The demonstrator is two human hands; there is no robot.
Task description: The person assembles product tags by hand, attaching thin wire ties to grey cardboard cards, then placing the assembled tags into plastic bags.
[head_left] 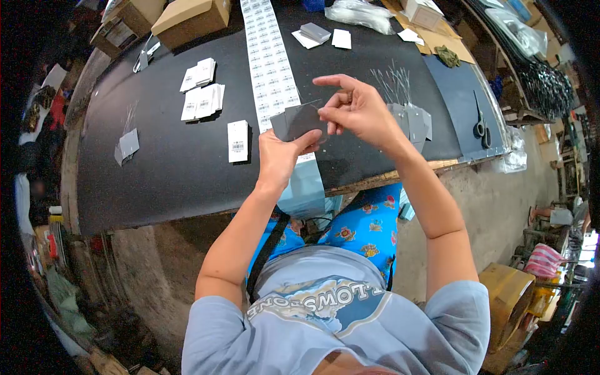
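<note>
My left hand [280, 156] grips dark grey hang tags [297, 122] between thumb and fingers, held above the table's front edge. Close beside their upper right corner is my right hand [359, 115], thumb and fingers pinched together and index finger stretched out. A thin string seems to run from the tags to this pinch; its end is hidden by the fingers. Beneath the hands runs a long strip of printed barcode stickers [270, 56]. To the left lies a small stack of white barcode cards [238, 141]. Strung grey tags [415, 123] lie beyond my right wrist.
More white card stacks [202, 102] and a strung grey tag bunch [127, 145] lie on the black table [169, 181]. Black scissors [480, 122] rest at the right. Along the back are a cardboard box [190, 22], a plastic bag [359, 15] and grey cards [314, 32].
</note>
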